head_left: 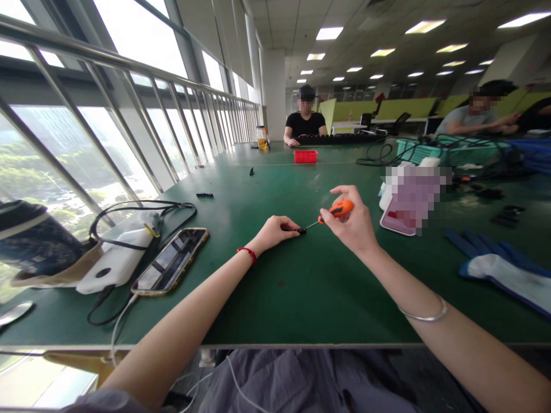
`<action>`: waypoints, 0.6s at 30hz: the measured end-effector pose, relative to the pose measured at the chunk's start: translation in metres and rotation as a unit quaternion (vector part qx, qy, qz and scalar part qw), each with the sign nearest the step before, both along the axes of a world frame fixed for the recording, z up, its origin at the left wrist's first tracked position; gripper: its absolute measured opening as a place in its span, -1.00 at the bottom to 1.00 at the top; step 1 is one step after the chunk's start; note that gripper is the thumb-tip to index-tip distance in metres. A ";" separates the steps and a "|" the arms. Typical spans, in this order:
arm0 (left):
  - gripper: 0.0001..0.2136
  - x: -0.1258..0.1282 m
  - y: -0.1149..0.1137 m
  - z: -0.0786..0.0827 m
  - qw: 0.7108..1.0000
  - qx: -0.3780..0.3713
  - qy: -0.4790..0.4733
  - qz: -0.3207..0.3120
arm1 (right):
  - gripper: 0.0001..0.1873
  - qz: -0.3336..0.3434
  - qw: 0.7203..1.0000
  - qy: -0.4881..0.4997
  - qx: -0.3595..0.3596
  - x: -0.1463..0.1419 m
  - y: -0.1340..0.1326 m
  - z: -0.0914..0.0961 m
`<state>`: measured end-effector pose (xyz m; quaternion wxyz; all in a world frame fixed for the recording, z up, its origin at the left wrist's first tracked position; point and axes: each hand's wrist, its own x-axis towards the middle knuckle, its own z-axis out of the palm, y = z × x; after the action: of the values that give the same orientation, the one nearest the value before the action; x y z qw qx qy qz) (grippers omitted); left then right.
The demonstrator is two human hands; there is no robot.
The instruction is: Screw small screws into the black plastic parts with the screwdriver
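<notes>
My left hand [279, 230] rests low over the green table, its fingers pinching a small black part [302, 231] against the surface. An orange-handled screwdriver [340, 209] with black accents is gripped by my right hand [353, 225]. Its thin metal shaft slants down to the left, and the tip meets or nearly meets the black part; contact is too small to tell. Most of the part is hidden under my left fingers, so its exact kind does not show.
Left of my arms lie a phone [172, 261], a white power bank-like box [116, 258] and black cables. A blue-white glove [508, 272] and a pink phone-like object [408, 201] lie right. A red tray [305, 156] stands ahead, before a person [305, 123]. Behind is a teal basket [451, 152].
</notes>
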<state>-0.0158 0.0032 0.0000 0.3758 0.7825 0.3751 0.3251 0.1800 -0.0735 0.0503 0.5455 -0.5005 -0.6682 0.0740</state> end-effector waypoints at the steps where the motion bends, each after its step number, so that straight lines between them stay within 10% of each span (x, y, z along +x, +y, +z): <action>1: -0.83 0.000 0.000 0.000 1.000 -0.001 0.000 0.001 | -0.69 -0.007 1.000 0.000 -0.009 0.000 0.000 0.000; 18: -0.86 0.002 -0.003 0.000 0.999 0.019 0.016 0.021 | -0.71 -0.050 0.992 -0.091 -0.072 -0.005 0.003 -0.005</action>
<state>-0.0137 0.0007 0.0004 0.3474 0.7867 0.3915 0.3275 0.1754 -0.0708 0.0456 0.4480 -0.5755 -0.6824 0.0487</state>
